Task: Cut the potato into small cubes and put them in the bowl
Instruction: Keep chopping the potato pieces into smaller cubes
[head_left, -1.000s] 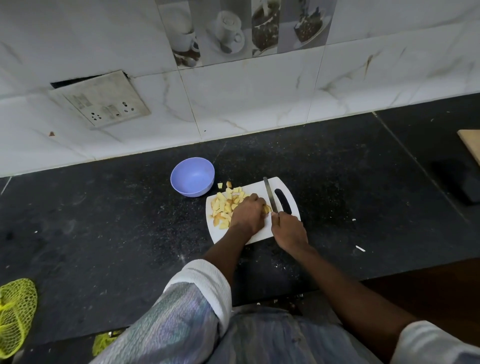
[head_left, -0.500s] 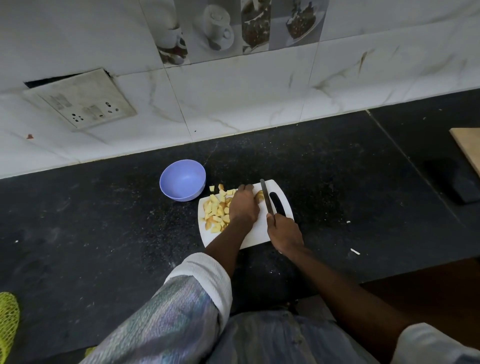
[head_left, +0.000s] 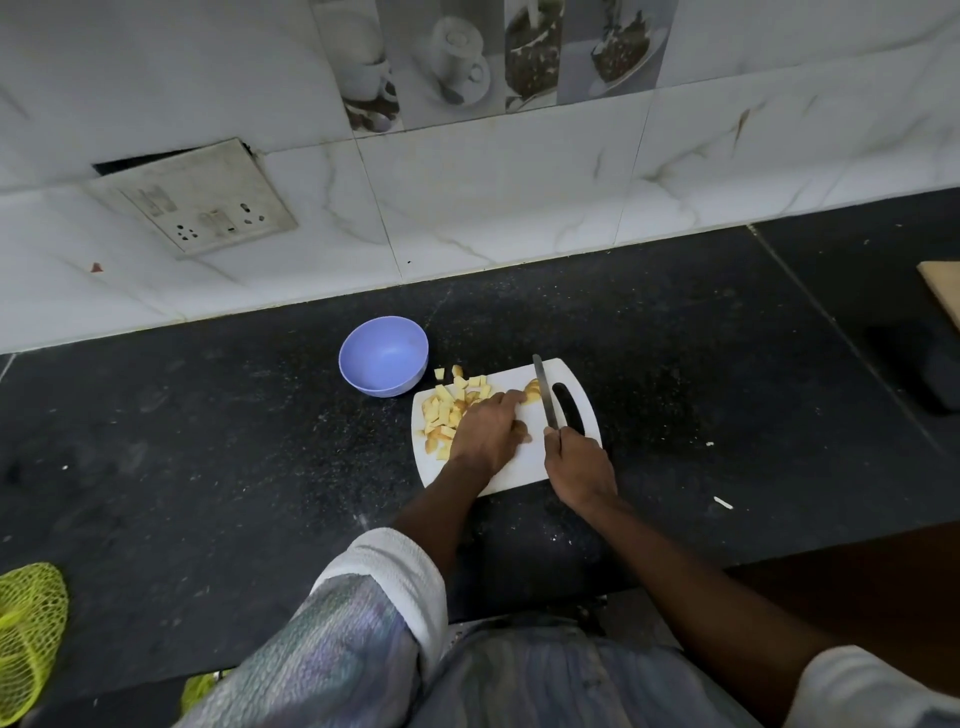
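Observation:
A white cutting board (head_left: 524, 467) lies on the black counter. Several yellow potato cubes (head_left: 444, 410) are piled on its left part, two lying just off its far edge. My left hand (head_left: 485, 431) lies over the board, its fingertips on a small uncut potato piece (head_left: 532, 391) beside the blade. My right hand (head_left: 576, 467) grips the handle of a knife (head_left: 544, 392), whose blade points away from me next to the board's handle slot. The lilac bowl (head_left: 383, 362) stands just beyond the board's left corner and looks empty.
A tiled wall with a loose socket plate (head_left: 197, 200) runs behind the counter. A yellow-green mesh bag (head_left: 26, 634) lies at the near left. A wooden board edge (head_left: 943, 291) and a dark object (head_left: 940, 374) are at the far right. White scraps (head_left: 723, 502) dot the counter.
My left hand has shifted its fingertips onto the last uncut piece near the board's far edge, and the knife has moved with it. The camera view has shifted slightly.

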